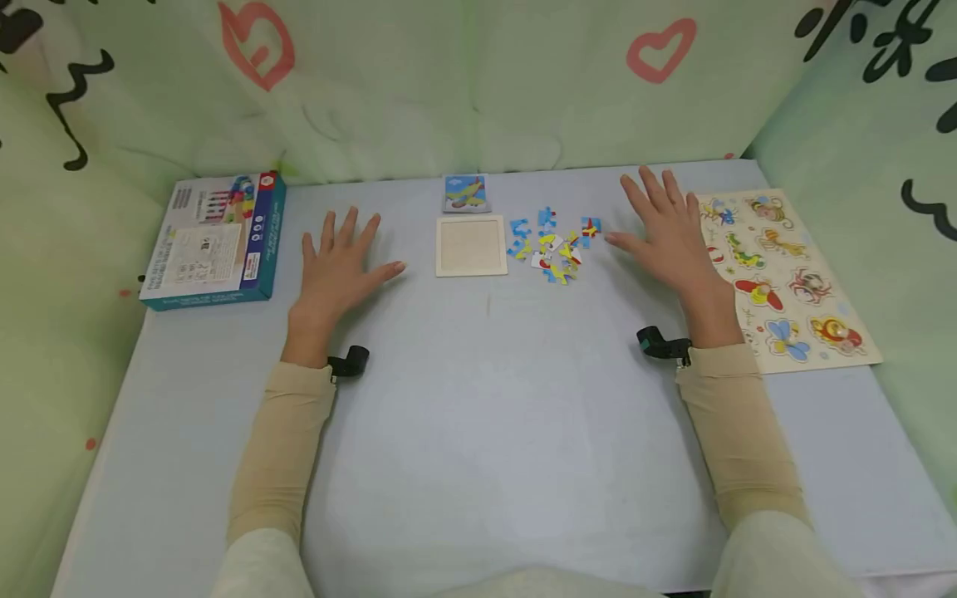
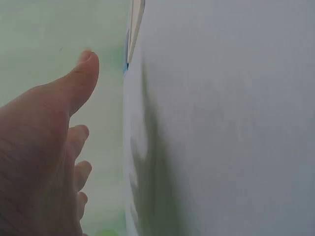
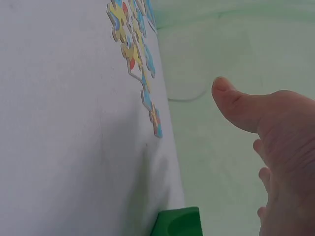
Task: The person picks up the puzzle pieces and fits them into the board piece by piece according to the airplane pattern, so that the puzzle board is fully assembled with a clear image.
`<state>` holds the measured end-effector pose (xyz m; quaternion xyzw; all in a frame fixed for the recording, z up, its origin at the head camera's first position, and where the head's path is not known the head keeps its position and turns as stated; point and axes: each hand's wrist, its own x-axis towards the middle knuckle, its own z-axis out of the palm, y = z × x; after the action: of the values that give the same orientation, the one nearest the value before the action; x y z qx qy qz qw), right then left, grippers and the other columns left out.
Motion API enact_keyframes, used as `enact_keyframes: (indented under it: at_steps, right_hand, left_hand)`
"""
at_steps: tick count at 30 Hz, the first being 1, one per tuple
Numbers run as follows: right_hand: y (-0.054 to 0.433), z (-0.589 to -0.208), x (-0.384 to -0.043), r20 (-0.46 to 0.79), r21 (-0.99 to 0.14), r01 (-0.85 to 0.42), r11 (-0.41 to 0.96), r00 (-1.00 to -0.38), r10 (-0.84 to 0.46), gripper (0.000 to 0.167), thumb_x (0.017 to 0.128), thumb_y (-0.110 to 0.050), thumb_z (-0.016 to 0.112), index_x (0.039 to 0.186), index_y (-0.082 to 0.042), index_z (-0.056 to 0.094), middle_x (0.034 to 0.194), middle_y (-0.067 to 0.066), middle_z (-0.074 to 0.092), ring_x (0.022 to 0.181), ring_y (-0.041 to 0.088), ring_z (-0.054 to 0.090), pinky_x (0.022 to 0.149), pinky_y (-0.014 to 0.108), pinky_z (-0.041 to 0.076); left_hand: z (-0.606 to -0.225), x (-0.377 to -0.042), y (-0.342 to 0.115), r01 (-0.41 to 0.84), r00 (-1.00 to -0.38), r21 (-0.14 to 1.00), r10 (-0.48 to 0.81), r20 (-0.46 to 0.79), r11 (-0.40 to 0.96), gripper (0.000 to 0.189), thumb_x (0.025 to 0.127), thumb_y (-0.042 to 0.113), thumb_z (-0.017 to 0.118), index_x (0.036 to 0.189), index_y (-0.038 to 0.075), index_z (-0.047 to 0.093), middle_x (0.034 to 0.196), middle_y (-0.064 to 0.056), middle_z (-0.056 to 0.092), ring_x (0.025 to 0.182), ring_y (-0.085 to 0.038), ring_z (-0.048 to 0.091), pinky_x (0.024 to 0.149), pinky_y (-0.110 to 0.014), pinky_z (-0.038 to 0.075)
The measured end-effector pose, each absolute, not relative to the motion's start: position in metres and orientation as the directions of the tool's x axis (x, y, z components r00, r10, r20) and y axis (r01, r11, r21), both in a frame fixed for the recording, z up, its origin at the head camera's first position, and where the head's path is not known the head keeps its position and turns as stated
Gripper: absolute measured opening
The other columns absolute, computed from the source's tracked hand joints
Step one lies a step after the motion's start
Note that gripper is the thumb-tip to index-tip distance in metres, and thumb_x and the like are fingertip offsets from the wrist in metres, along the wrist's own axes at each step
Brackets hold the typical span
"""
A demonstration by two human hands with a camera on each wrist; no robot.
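Note:
Both hands are spread, palms down, over the table and hold nothing. The left hand (image 1: pixel 335 270) hovers between the teal box and the square wooden puzzle tray (image 1: pixel 472 272), its shadow falling on the cloth. My right hand (image 1: pixel 669 237) hangs just right of a loose group of jigsaw pieces (image 1: pixel 557 253), its thumb pointing at a piece (image 1: pixel 591 226) with red and blue print. Behind the tray lies a small picture card (image 1: pixel 465 193) with a yellow plane. In the right wrist view the puzzle pieces (image 3: pixel 133 51) lie flat, apart from the thumb (image 3: pixel 241 105).
A teal and white box (image 1: pixel 209 241) lies at the back left. On the right, partly under the right forearm, is a wooden board (image 1: pixel 796 282) with animal and insect pictures. Green curtains (image 1: pixel 463 91) enclose the back and sides of the white table (image 1: pixel 493 432).

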<state>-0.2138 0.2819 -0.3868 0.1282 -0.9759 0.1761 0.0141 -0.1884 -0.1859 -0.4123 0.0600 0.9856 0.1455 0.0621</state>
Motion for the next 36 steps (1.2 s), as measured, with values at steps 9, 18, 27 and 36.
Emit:
enact_keyframes:
  at_steps: [9, 18, 27, 36]
  right_hand:
    - [0.243, -0.396, -0.236, 0.082, -0.354, -0.362, 0.862, -0.930, -0.357, 0.086, 0.095, -0.039, 0.066, 0.161, -0.025, 0.013, 0.169, 0.005, 0.008, 0.157, 0.033, -0.001, 0.120, 0.067, 0.001]
    - [0.219, -0.403, -0.249, 0.020, -0.408, -0.357, 0.840, -0.923, -0.383, 0.080, 0.096, -0.035, 0.065, 0.160, -0.029, 0.018, 0.168, 0.001, 0.015, 0.158, 0.027, 0.003, 0.123, 0.063, 0.000]
    - [0.190, -0.410, -0.260, -0.025, -0.454, -0.381, 0.806, -0.899, -0.438, 0.070, 0.094, -0.020, 0.067, 0.156, -0.017, 0.034, 0.163, 0.009, 0.032, 0.156, 0.030, 0.014, 0.124, 0.061, 0.006]
    - [0.172, -0.415, -0.263, -0.061, -0.469, -0.354, 0.809, -0.901, -0.429, 0.055, 0.097, -0.013, 0.058, 0.150, -0.009, 0.044, 0.156, 0.013, 0.042, 0.151, 0.032, 0.028, 0.125, 0.053, 0.012]
  left_hand:
    - [-0.419, -0.196, -0.165, 0.130, -0.974, 0.312, 0.180, -0.138, 0.941, 0.092, 0.088, 0.078, 0.044, 0.160, 0.034, 0.008, 0.170, -0.001, -0.004, 0.156, -0.032, -0.013, 0.120, -0.065, -0.008]
    - [-0.417, -0.206, -0.143, 0.183, -0.958, 0.339, 0.244, -0.147, 0.923, 0.092, 0.087, 0.078, 0.047, 0.160, 0.037, 0.009, 0.170, 0.002, -0.002, 0.157, -0.029, -0.012, 0.121, -0.063, -0.008]
    - [-0.417, -0.212, -0.132, 0.213, -0.936, 0.342, 0.292, -0.196, 0.915, 0.091, 0.089, 0.074, 0.049, 0.161, 0.032, 0.010, 0.170, 0.000, 0.001, 0.157, -0.032, -0.006, 0.123, -0.062, -0.002]
    - [-0.418, -0.216, -0.128, 0.256, -0.902, 0.399, 0.366, -0.228, 0.880, 0.085, 0.094, 0.065, 0.052, 0.161, 0.027, 0.016, 0.170, -0.001, 0.008, 0.157, -0.035, -0.002, 0.123, -0.063, 0.002]
